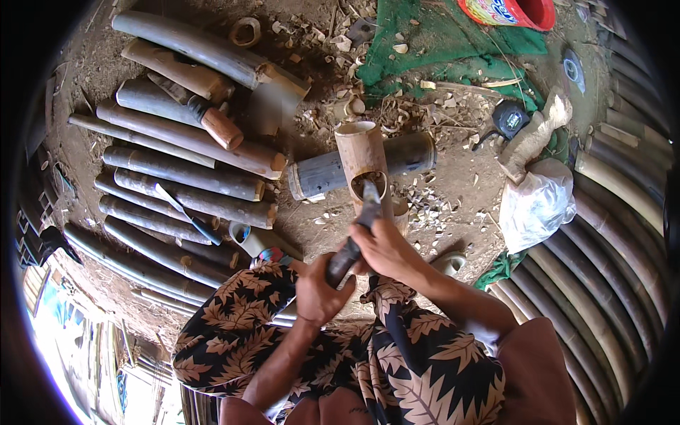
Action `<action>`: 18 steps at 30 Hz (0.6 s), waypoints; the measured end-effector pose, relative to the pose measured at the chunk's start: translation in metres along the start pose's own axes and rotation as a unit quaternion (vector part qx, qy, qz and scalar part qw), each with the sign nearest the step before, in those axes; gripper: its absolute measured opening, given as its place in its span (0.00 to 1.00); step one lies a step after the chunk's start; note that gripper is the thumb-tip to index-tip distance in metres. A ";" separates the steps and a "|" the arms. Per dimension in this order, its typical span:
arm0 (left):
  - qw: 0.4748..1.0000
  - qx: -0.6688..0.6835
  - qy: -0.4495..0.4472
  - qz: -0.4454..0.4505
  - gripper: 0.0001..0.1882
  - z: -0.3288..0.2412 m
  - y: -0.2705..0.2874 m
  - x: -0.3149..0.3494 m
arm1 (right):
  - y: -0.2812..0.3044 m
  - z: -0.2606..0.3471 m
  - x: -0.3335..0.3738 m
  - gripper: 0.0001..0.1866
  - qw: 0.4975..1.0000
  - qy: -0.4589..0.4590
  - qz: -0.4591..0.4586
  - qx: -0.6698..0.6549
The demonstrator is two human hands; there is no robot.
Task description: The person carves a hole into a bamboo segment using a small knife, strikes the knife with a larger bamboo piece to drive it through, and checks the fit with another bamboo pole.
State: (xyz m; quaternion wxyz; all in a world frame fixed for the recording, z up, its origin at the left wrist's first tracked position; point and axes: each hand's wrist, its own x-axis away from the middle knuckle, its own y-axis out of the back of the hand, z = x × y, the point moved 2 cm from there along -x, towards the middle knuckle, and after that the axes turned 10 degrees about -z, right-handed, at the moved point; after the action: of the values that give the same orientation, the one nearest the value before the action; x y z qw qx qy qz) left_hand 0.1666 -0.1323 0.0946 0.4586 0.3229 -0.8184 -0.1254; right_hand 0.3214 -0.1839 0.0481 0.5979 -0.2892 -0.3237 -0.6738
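Both my hands grip a chisel with a thick dark handle (343,261). My left hand (320,292) is closed round its rear end, near my knee. Further forward, my right hand (386,248) wraps the handle close to the blade. The metal tip (370,191) reaches into an oval opening cut in the side of a pale bamboo tube (360,147). That tube lies pointing away from me, across a darker bamboo length (316,175) set crosswise. The tube's near end is partly hidden behind the tool and my right hand.
Cut bamboo lengths (191,180) lie in rows at the left, with a blue-handled knife (188,214) and a wooden-handled tool (219,127) on them. At the right are a black tape measure (510,119), a clear plastic bag (538,205) and long poles (602,283). Chips (432,205) litter the dirt.
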 end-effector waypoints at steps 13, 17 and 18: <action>0.942 -0.296 -0.142 0.072 0.09 -0.085 0.100 -0.104 | 0.004 0.051 -0.024 0.17 0.755 -0.205 -0.022 -0.622; 0.851 -0.437 -0.271 0.108 0.05 -0.147 0.087 -0.118 | 0.014 0.038 -0.014 0.17 0.599 -0.173 -0.022 -0.782; 0.830 -0.456 -0.306 0.102 0.04 -0.155 0.081 -0.115 | 0.015 0.035 -0.010 0.17 0.580 -0.189 -0.022 -0.792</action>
State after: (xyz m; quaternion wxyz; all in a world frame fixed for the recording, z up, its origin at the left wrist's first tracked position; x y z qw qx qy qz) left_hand 0.3049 0.0172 0.1425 0.2903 -0.0634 -0.7950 -0.5289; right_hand 0.3373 -0.1517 0.0635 0.0420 -0.7614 0.2270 -0.6058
